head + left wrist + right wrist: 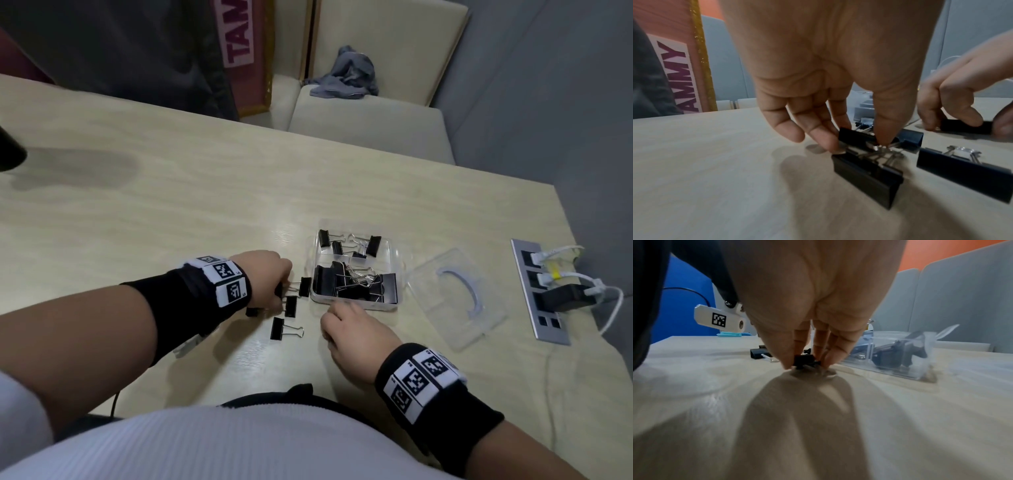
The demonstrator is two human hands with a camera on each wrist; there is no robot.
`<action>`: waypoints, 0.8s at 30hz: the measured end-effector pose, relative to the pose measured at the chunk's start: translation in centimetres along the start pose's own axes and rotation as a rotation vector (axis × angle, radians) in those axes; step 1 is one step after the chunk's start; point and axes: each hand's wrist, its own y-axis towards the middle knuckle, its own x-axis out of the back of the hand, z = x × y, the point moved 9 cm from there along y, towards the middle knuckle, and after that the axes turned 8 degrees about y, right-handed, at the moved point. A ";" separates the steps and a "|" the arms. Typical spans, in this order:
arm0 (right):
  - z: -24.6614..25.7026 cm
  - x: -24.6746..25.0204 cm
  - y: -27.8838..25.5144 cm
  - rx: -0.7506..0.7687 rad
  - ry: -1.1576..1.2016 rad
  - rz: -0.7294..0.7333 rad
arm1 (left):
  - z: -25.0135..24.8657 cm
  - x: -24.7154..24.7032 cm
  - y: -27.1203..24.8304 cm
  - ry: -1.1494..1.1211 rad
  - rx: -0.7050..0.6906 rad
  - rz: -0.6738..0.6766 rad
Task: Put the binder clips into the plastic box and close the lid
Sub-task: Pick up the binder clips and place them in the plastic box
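Note:
A clear plastic box (394,274) sits open on the table with several black binder clips inside. Its clear lid (455,298) lies flat to the right of it. Left of the box, my left hand (279,291) pinches the wire handles of two black clips (867,175) bunched together between thumb and fingers (828,142). Another loose clip (277,328) lies nearer me. My right hand (329,325) is at the box's front edge; in the right wrist view its fingertips (786,363) pinch a small black clip (804,361) against the table. From the head view that clip is hidden.
A metal socket panel (548,329) with white cables and a black plug sits near the table's right edge. A grey cloth (346,75) lies on the bench beyond the table. A dark object (8,147) pokes in at the far left.

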 end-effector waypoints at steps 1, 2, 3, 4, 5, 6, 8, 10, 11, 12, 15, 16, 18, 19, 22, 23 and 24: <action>0.1 0.5 -0.2 -0.001 0.045 0.000 | 0.1 0.1 0.0 -0.012 0.003 -0.006; 0.1 1.3 -0.4 -0.006 0.094 -0.008 | 0.2 0.3 0.1 -0.017 0.004 -0.011; 0.2 2.2 -0.5 -0.012 0.141 -0.026 | 0.3 0.4 0.2 -0.018 0.004 -0.014; 0.1 3.2 -0.6 -0.016 0.187 -0.061 | 0.5 0.6 0.2 -0.020 0.004 -0.016; -0.1 4.4 -0.6 -0.025 0.237 -0.113 | 0.6 0.7 0.3 -0.021 0.007 -0.017; -0.5 5.6 -0.5 -0.043 0.289 -0.179 | 0.8 0.9 0.4 -0.019 0.008 -0.017; -2.2 8.0 -0.2 -0.113 0.379 -0.338 | 1.0 1.1 0.5 -0.008 0.005 -0.019; -4.5 10.2 0.0 -0.236 0.454 -0.486 | 1.0 1.1 0.6 0.000 0.000 -0.020; -5.8 11.1 0.1 -0.310 0.483 -0.547 | 0.9 1.1 0.6 -0.001 -0.005 -0.019; -7.0 12.0 0.1 -0.382 0.498 -0.602 | 0.8 1.0 0.5 -0.006 -0.013 -0.019; -9.5 13.7 0.1 -0.523 0.503 -0.681 | 0.3 0.6 0.6 -0.004 -0.033 -0.005; -9.9 13.8 0.3 -0.545 0.505 -0.661 | 0.3 0.5 0.6 0.002 -0.034 0.000; -9.7 13.3 0.8 -0.576 0.464 -0.558 | 0.4 0.5 0.7 0.006 -0.025 -0.005; -9.1 12.8 1.1 -0.568 0.433 -0.510 | 0.5 0.5 0.7 -0.007 -0.015 -0.011; -5.0 11.5 1.8 -0.366 0.387 -0.425 | 0.9 0.6 0.8 -0.041 0.009 -0.022; -3.0 10.5 2.1 -0.264 0.365 -0.362 | 0.9 0.6 0.8 -0.045 0.011 -0.025; -1.1 9.1 2.3 -0.164 0.330 -0.274 | 1.0 0.8 0.8 -0.047 0.012 -0.030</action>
